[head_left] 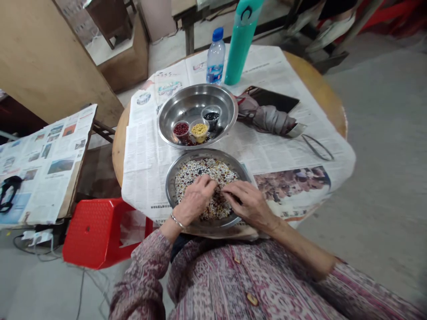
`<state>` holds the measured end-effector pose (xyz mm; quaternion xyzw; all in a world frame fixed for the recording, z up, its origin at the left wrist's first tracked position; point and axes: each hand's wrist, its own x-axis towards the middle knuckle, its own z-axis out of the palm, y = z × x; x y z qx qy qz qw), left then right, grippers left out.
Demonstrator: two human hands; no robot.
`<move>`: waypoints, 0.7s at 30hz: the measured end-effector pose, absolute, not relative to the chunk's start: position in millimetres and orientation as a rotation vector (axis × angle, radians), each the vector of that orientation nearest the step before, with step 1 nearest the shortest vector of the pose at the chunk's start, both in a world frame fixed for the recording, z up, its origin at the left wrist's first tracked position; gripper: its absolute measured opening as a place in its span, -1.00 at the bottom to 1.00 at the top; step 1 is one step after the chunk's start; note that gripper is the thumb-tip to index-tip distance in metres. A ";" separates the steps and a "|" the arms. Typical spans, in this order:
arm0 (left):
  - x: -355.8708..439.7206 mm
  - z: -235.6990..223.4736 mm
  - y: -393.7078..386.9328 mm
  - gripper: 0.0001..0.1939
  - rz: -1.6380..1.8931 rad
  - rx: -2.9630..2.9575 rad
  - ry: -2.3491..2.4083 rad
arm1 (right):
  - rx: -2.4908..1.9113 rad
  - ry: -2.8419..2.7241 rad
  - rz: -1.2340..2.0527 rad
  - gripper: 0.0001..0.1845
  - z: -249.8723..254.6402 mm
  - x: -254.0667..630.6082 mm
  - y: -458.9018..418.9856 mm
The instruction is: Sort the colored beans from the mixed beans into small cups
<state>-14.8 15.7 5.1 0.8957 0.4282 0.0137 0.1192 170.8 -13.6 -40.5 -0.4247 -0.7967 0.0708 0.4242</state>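
Both hands are over a steel bowl (171,191) of mixed white grains and coloured beans (191,171). My left hand (197,198), a bangle at its wrist, has its fingers curled together at the middle of the mix; what they hold, if anything, is hidden. My right hand (250,203) pinches thumb and fingers just right of it, and I cannot make out what is between them. Behind stands a larger steel basin (187,104) with three small clear cups: red beans (181,129), yellow beans (199,130) and black beans (211,116). Some loose beans lie beside the cups.
Newspaper covers the round table (143,146). At its back stand a water bottle (216,55) and a teal flask (242,44). To the right lie a folded umbrella (267,116) and a dark flat object (275,98). A red stool (93,231) is at left.
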 end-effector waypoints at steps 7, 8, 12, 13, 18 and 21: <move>-34.1 4.9 33.0 -0.59 0.180 2.482 1.878 | -1.137 -2.151 -0.003 -0.68 -34.1 169.8 -12.4; -36.8 5.3 27.9 -0.50 0.167 2.468 1.891 | -1.143 -2.161 -0.009 -0.69 -34.4 169.7 -12.5; -40.3 8.3 -0.4 -0.50 0.127 2.375 1.724 | -1.174 -2.076 0.112 -0.82 -38.1 169.5 -13.3; -38.9 9.2 -7.3 -0.55 0.139 2.333 1.657 | -1.174 -2.045 0.151 -0.74 -39.4 169.5 -13.5; -19.2 7.0 -23.8 -0.61 0.193 2.328 1.251 | -1.100 -1.929 0.206 -0.74 -48.6 170.6 -15.9; -4.0 0.3 -14.1 -0.67 0.137 2.541 1.119 | -1.070 -1.873 0.168 -0.77 -54.8 172.7 -18.5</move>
